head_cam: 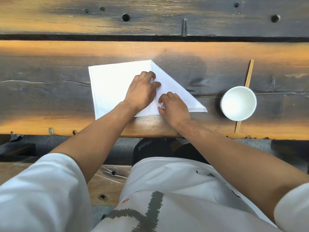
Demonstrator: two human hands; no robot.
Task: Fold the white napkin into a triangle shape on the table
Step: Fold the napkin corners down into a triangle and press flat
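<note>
Dark worn wood desk (50,91) w/ knots & holes. White napkin (108,87) lies flat near center, partly folded. At 3 o'clock from it: white bowl (238,103) on chopsticks (249,76).

The napkin (115,87) lies on the table (50,97), with bowl (238,103) and chopsticks (249,76) to its right.
</note>
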